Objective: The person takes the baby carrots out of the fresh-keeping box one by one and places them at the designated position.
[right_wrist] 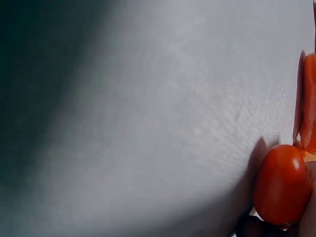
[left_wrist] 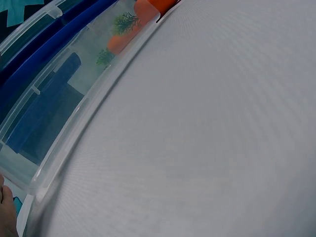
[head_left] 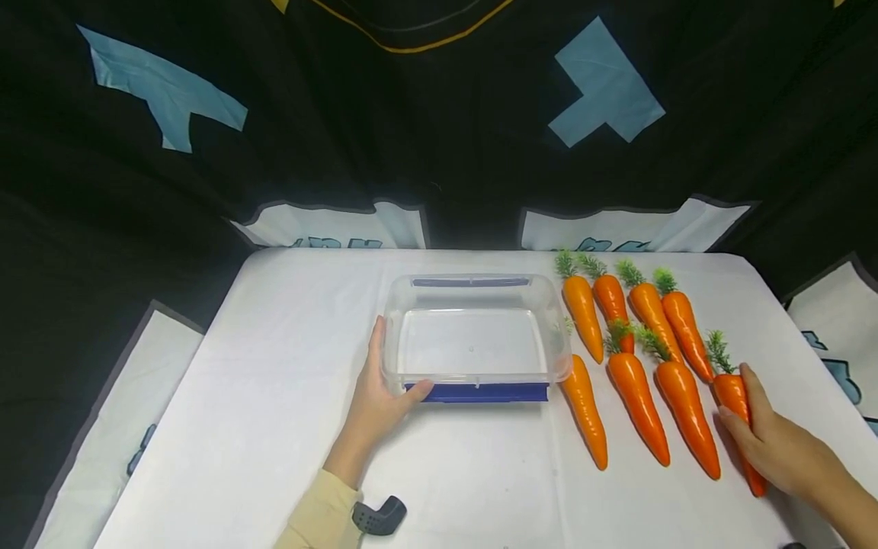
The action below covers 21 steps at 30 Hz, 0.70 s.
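An open clear plastic food container (head_left: 473, 343) with blue latch flaps sits mid-table. My left hand (head_left: 382, 408) grips its front left corner, fingers along the left side and thumb over the front flap. In the left wrist view only a bit of that hand (left_wrist: 7, 215) shows beside the container's clear wall (left_wrist: 84, 116). My right hand (head_left: 789, 450) holds the carrot (head_left: 731, 394) at the far right, thumb on one side and fingers on the other. The carrot's rounded orange end (right_wrist: 282, 185) shows in the right wrist view.
Several other orange carrots (head_left: 638, 404) with green tops lie in two slanting rows right of the container. The nearest front one (head_left: 586, 415) touches or lies partly behind the container's right edge. A white cloth covers the table (head_left: 274, 381); a dark patterned curtain (head_left: 411, 152) hangs behind.
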Each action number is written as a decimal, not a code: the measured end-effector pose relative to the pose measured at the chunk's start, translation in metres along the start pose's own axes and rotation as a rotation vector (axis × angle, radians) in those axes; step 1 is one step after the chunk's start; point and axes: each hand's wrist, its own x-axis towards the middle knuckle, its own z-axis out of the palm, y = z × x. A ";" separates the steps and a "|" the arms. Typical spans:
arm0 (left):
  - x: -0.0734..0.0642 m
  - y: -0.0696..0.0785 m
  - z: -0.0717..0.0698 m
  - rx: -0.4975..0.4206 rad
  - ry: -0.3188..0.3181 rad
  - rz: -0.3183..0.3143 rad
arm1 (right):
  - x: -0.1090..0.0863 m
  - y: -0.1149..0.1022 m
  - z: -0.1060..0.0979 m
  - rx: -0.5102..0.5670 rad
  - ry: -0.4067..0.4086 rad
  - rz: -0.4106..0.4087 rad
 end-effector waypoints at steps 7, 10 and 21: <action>-0.002 0.002 0.001 0.018 0.016 0.005 | 0.003 -0.002 -0.002 -0.058 -0.042 0.074; -0.002 0.002 0.002 0.032 0.020 0.012 | 0.002 -0.005 -0.004 -0.145 0.034 0.106; -0.001 0.008 -0.006 0.054 0.074 0.069 | -0.028 -0.053 -0.023 -0.177 0.444 0.146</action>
